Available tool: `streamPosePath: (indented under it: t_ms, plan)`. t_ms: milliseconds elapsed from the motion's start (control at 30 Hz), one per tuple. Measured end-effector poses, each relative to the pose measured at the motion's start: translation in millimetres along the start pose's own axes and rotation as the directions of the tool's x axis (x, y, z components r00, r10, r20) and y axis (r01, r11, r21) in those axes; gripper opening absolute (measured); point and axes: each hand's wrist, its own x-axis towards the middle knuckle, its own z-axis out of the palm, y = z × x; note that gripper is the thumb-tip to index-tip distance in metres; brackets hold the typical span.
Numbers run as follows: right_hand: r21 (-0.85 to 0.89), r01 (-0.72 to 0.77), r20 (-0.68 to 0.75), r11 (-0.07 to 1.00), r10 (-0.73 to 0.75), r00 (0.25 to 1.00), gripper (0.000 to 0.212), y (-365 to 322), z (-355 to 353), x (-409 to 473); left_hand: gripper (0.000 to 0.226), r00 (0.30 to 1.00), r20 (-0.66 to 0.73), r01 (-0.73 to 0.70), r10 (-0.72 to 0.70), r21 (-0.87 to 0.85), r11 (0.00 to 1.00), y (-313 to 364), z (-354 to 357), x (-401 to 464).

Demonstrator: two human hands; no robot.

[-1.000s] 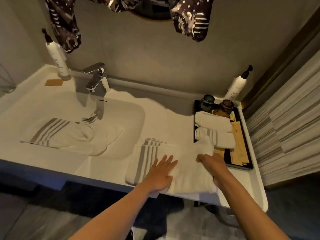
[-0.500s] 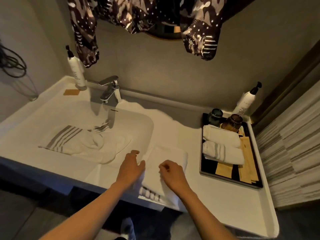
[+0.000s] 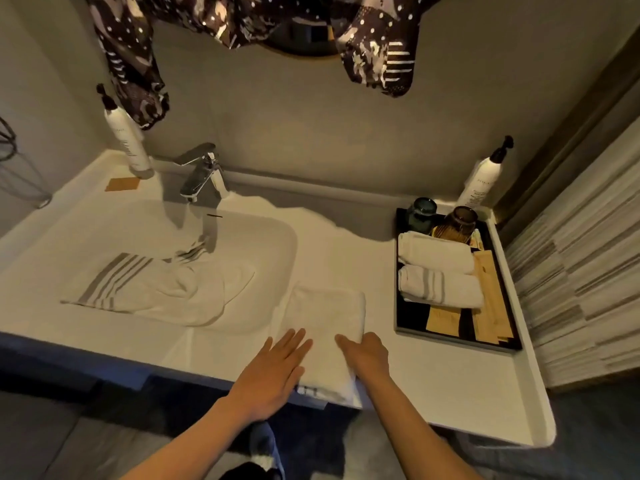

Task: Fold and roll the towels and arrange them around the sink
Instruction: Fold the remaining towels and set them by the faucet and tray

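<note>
Folded towel (image 3: 325, 327) on counter (image 3: 433, 382), left hand (image 3: 273, 372) flat, fingers spread, right hand (image 3: 367, 355) gripping its edge

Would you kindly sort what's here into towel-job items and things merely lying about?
Job: folded white towel under left hand and right hand; crumpled grey-striped towel in white sink; two rolled towels.

Lying about: two white pump bottles, chrome tap, black tray.

A black tray (image 3: 401, 320) holds two jars (image 3: 420, 215); pump bottles (image 3: 481, 181) flank the faucet (image 3: 202, 174).
</note>
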Motion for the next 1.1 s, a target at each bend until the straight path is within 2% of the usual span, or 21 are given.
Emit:
streamPosePath:
  t_ms: [33,67,100,133,167,200,267,333,400,467,533,600,667,733,767,833,867,900,967,1033,1100]
  plan:
    - [-0.059,0.045,-0.062,0.997,-0.048,0.997,0.067,-0.2,0.7,-2.2,0.050,0.998,-0.037,0.043,-0.046,-0.076,0.996,2.7,-4.7,0.0]
    - [-0.144,0.098,-0.146,0.985,-0.119,0.982,0.067,-0.9,1.6,-4.5,0.047,0.979,-0.149,0.115,-0.140,-0.163,0.980,7.2,-9.4,0.6]
    - [-0.226,0.160,-0.204,0.961,-0.208,0.957,0.063,-3.7,2.7,-8.7,0.044,0.920,-0.263,0.218,-0.289,-0.270,0.938,12.8,-15.8,1.9]
    - [-0.288,0.224,-0.217,0.931,-0.291,0.932,0.060,-7.7,5.1,-12.2,0.041,0.831,-0.317,0.321,-0.457,-0.396,0.860,18.3,-23.4,5.6]
    - [-0.331,0.266,-0.193,0.905,-0.341,0.920,0.059,-11.8,8.2,-14.6,0.044,0.755,-0.255,0.423,-0.604,-0.516,0.745,22.6,-30.5,10.6]
    - [-0.355,0.275,-0.157,0.893,-0.347,0.924,0.060,-14.1,11.9,-16.9,0.051,0.710,-0.131,0.520,-0.692,-0.565,0.641,25.1,-35.9,15.9]
    - [-0.364,0.253,-0.106,0.896,-0.310,0.945,0.064,-14.6,16.8,-16.8,0.065,0.686,0.067,0.659,-0.725,-0.481,0.579,24.2,-43.3,24.4]
    - [-0.312,0.208,-0.092,0.927,-0.247,0.964,0.064,-12.3,15.1,-13.3,0.075,0.648,0.171,0.736,-0.742,-0.390,0.553,17.3,-48.3,31.3]
    - [-0.250,0.171,-0.080,0.953,-0.197,0.977,0.061,-9.8,10.2,-9.4,0.064,0.632,0.241,0.764,-0.736,-0.348,0.543,13.1,-52.0,36.1]
    - [-0.230,0.145,-0.072,0.962,-0.165,0.984,0.060,-8.0,6.0,-6.9,0.037,0.652,0.285,0.739,-0.703,-0.445,0.505,16.4,-57.9,41.2]
    - [-0.215,0.123,-0.080,0.969,-0.143,0.987,0.057,-7.9,2.7,-6.5,0.031,0.688,0.303,0.658,-0.660,-0.644,0.390,27.8,-67.8,45.1]
    - [-0.195,0.098,-0.103,0.976,-0.120,0.987,0.054,-9.2,1.1,-6.7,0.026,0.719,0.289,0.581,-0.632,-0.748,0.319,38.4,-77.6,43.3]
    - [-0.201,0.069,-0.124,0.977,-0.095,0.988,0.050,-10.4,1.5,-8.3,0.024,0.731,0.291,0.580,-0.617,-0.742,0.338,43.7,-76.5,31.8]
    - [-0.238,0.072,-0.123,0.969,-0.104,0.987,0.045,-10.4,3.7,-8.5,0.029,0.710,0.341,0.644,-0.616,-0.668,0.373,37.5,-65.5,16.3]
    - [-0.256,0.082,-0.119,0.963,-0.116,0.986,0.042,-10.3,5.1,-8.8,0.034,0.695,0.351,0.684,-0.628,-0.592,0.426,31.0,-59.7,8.8]
    - [-0.275,0.101,-0.107,0.956,-0.135,0.985,0.044,-9.1,7.9,-9.8,0.044,0.671,0.310,0.741,-0.673,-0.328,0.587,17.0,-49.5,-1.1]
    - [-0.275,0.102,-0.098,0.956,-0.134,0.986,0.048,-8.1,8.9,-10.1,0.049,0.666,0.252,0.746,-0.702,-0.200,0.636,12.8,-46.7,-3.6]
    - [-0.272,0.093,-0.087,0.958,-0.120,0.989,0.054,-7.0,9.2,-10.2,0.054,0.670,0.184,0.743,-0.719,-0.149,0.653,9.8,-43.9,-3.5]
    - [-0.260,0.057,-0.053,0.964,-0.073,0.996,0.063,-4.6,9.6,-9.3,0.054,0.686,0.137,0.725,-0.715,-0.218,0.654,6.6,-36.7,-0.3]
    - [-0.183,0.034,-0.034,0.983,-0.041,0.999,0.060,-1.5,5.7,-7.4,0.042,0.732,0.151,0.674,-0.664,-0.300,0.675,10.1,-30.9,6.9]
    - [-0.075,0.035,-0.065,0.997,-0.039,0.997,0.056,2.5,-2.7,-5.4,0.035,0.746,0.098,0.643,-0.658,-0.363,0.675,15.0,-26.2,16.0]
